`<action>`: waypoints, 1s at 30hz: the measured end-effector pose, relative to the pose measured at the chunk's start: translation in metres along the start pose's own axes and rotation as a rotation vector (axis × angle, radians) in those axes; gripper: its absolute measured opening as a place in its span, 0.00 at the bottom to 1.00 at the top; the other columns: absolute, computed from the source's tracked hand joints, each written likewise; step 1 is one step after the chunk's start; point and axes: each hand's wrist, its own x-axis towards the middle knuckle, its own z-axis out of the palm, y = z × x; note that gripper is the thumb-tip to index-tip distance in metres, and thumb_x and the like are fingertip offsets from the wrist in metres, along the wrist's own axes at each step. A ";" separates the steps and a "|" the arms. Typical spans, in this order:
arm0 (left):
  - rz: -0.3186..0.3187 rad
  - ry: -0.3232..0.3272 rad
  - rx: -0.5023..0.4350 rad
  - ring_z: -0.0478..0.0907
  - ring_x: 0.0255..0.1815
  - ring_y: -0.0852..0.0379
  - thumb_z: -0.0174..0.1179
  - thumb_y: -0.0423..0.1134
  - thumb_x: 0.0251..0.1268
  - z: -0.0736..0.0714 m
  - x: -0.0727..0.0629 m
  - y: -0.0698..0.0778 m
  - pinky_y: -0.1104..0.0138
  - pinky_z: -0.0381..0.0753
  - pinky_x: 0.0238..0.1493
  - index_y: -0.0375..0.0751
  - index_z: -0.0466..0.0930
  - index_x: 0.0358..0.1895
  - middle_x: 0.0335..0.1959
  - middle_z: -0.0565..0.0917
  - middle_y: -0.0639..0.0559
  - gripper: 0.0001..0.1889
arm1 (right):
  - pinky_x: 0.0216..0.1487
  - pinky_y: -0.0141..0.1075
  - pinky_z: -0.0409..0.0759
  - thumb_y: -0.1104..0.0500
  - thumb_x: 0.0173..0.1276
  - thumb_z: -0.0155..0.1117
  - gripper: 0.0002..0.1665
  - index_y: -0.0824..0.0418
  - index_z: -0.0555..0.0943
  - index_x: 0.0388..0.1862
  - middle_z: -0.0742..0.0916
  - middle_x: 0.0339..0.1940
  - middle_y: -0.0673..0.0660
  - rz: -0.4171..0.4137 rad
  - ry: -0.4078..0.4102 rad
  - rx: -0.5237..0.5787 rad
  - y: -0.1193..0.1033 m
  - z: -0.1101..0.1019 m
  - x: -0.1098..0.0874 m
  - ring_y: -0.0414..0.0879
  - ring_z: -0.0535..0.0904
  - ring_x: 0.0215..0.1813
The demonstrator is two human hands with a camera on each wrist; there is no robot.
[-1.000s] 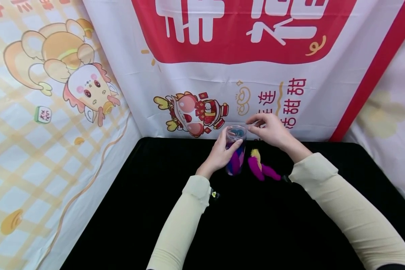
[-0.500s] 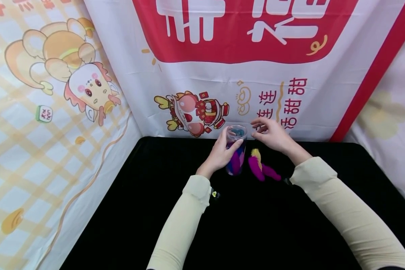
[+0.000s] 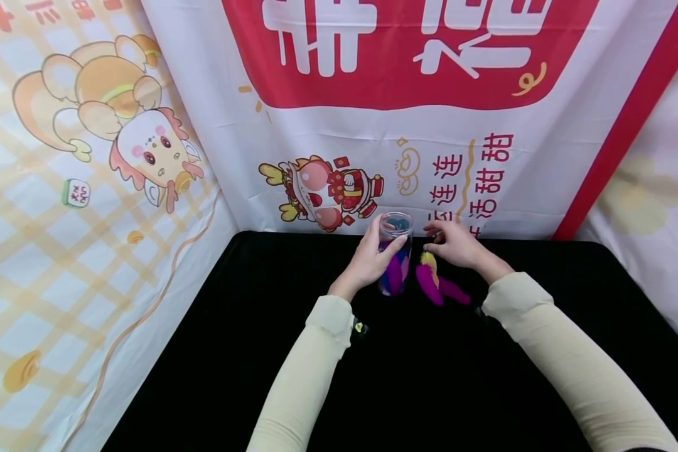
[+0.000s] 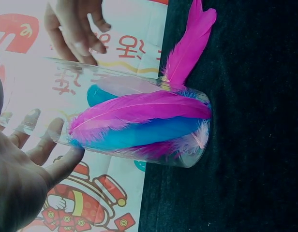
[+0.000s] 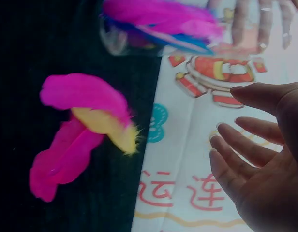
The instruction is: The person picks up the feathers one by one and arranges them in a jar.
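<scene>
My left hand grips a clear jar near its top, fingers behind and thumb across the front. Magenta, blue and pale feathers fill the lower part of the jar, and its mouth is uncovered. To the right of the jar, a small pile on the black tabletop holds magenta feathers and a yellow feather. Just above that pile is my right hand, its fingers loosely bent with a gap between thumb and fingertips. Nothing shows between them in the right wrist view.
The black-covered table ends against a white and red printed cloth hanging right behind the jar. Another cloth with a yellow check pattern hangs along the left side.
My right hand has moved from beside the jar's mouth, down and slightly to the right, to just above the loose feathers. The left hand and the jar have stayed in place.
</scene>
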 end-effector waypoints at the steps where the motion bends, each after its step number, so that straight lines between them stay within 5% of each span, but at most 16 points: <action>1: 0.002 0.002 -0.001 0.61 0.78 0.46 0.52 0.62 0.77 0.000 0.000 0.000 0.52 0.62 0.77 0.48 0.45 0.83 0.78 0.60 0.40 0.42 | 0.56 0.57 0.80 0.62 0.72 0.67 0.27 0.73 0.76 0.65 0.84 0.58 0.72 -0.002 -0.003 -0.011 0.002 0.002 0.000 0.63 0.83 0.54; 16: 0.000 0.013 0.017 0.61 0.78 0.46 0.52 0.63 0.76 0.001 0.000 -0.001 0.53 0.61 0.77 0.48 0.46 0.83 0.79 0.60 0.42 0.43 | 0.51 0.52 0.81 0.65 0.63 0.71 0.26 0.72 0.79 0.60 0.86 0.52 0.72 0.000 -0.050 -0.029 0.025 0.021 0.003 0.56 0.85 0.45; 30: 0.029 0.011 0.012 0.62 0.78 0.47 0.53 0.60 0.78 0.000 -0.001 0.000 0.53 0.61 0.77 0.47 0.46 0.82 0.78 0.61 0.41 0.41 | 0.60 0.57 0.76 0.64 0.62 0.71 0.28 0.74 0.79 0.60 0.87 0.51 0.70 0.051 -0.137 -0.073 0.038 0.033 0.004 0.64 0.82 0.56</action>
